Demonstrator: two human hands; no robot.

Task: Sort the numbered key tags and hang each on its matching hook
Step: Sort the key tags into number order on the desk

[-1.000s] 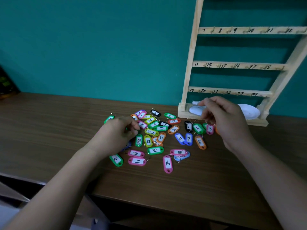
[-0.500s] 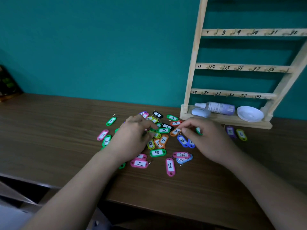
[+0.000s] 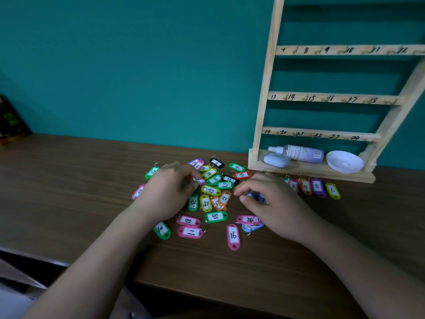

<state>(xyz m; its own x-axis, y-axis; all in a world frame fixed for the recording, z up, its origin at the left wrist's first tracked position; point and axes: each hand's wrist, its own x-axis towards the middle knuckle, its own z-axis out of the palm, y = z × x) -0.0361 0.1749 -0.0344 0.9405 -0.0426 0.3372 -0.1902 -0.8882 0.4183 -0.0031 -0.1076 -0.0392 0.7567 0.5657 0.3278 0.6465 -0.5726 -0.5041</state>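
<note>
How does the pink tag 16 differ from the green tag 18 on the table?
Colour: tag 16 is pink, tag 18 is green. Pose: tag 16 points its long side toward the person, while tag 18 lies crosswise. Place: tag 16 lies alone at the pile's near edge, while tag 18 sits close below the orange tags. Both have the same oval shape and a white handwritten label, and both lie flat on the table.

— What sits on the bottom ledge of the rack (image 3: pixel 310 172)?
— A spray bottle (image 3: pixel 301 153) lying on its side toward the left end, a pale blue oval case (image 3: pixel 276 160) just in front of it, and a white dish (image 3: pixel 344 161) at the right end.
— Elsewhere?
— A teal wall (image 3: pixel 138 65) behind the brown table (image 3: pixel 69 192), and something dark (image 3: pixel 11 123) at its far left edge.
</note>
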